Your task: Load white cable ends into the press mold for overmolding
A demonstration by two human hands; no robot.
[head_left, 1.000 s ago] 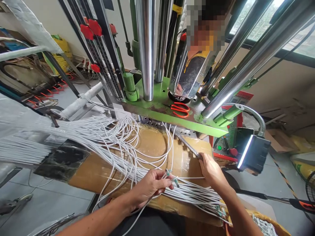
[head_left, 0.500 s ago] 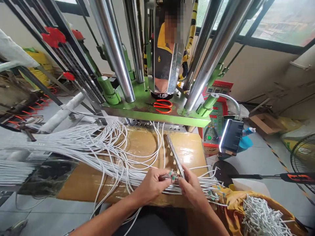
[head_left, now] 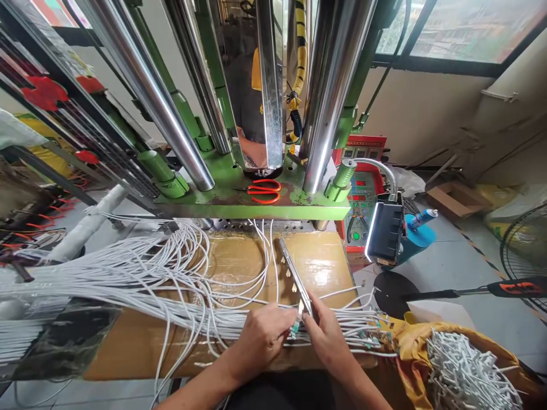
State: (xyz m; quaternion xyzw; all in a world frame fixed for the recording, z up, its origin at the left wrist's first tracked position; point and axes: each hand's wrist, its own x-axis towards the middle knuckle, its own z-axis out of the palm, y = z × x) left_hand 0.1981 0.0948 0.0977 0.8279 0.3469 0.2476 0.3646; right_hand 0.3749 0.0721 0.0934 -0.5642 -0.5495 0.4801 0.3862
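My left hand point(head_left: 261, 339) pinches the teal-tipped end point(head_left: 296, 327) of a white cable and holds it against the near end of a long metal strip point(head_left: 294, 277). My right hand point(head_left: 327, 337) grips that strip's near end; the strip lies slanted across the brown cardboard-covered table point(head_left: 329, 265) and carries several small terminals along its edge. A thick bundle of white cables point(head_left: 141, 273) runs from the left across the table and under both hands.
A green press plate point(head_left: 239, 199) with chrome columns point(head_left: 329, 97) stands behind, orange scissors point(head_left: 261, 192) lying on it. A black lamp point(head_left: 385, 230) on a flexible arm hangs at right before a red control box point(head_left: 363, 188). A yellow bag point(head_left: 465, 364) of white cable pieces sits lower right.
The view swung left to right. My right hand drew the metal strip back from the press towards me, and my left hand brought the teal-tipped cable end up to it.
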